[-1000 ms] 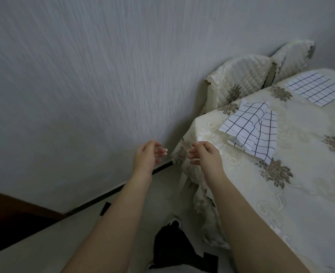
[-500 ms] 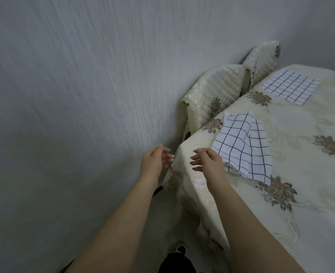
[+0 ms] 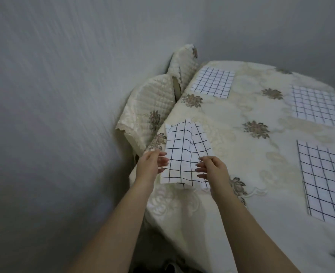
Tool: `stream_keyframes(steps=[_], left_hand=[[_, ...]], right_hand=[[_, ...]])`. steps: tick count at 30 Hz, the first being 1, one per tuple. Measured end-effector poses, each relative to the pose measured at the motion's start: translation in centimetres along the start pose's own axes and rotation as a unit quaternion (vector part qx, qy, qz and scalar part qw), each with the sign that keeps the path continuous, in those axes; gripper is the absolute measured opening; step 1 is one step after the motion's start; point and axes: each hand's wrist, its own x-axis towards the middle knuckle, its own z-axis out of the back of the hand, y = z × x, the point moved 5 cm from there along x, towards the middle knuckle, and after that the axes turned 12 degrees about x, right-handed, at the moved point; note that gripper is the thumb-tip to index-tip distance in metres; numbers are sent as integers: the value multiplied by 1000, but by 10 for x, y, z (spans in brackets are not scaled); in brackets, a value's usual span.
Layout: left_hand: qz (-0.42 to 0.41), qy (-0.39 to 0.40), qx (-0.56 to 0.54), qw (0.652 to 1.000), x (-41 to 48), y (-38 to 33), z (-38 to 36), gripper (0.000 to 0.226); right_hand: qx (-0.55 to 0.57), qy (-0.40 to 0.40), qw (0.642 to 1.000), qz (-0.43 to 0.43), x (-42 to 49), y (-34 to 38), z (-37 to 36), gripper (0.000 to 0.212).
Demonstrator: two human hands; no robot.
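A white cloth with a black grid lies rumpled and partly folded on the near left corner of the table. My left hand is at its left edge with loosely curled fingertips against the fabric. At the cloth's right side, my right hand has its curled fingers over the fabric. Neither hand plainly grips the cloth.
The table carries a cream floral tablecloth. Three more grid cloths lie flat on it: far, far right and near right. Two chairs with quilted covers stand between the table and the grey wall.
The view has swung right and up over the table. Both hands moved forward from beside the table corner to the rumpled grid cloth, keeping the same loose pose.
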Motion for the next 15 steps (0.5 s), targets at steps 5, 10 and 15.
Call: stream_keyframes(steps=[5, 10, 15], left_hand=[[6, 22, 46, 999, 12, 0, -23, 26], [-5, -39, 131, 991, 36, 1, -21, 18], [62, -28, 224, 972, 52, 24, -13, 19]], right_hand=[[25, -34, 999, -8, 6, -8, 20, 12], [49, -79, 996, -1, 14, -13, 31, 12], [38, -79, 996, -5, 21, -17, 16, 11]])
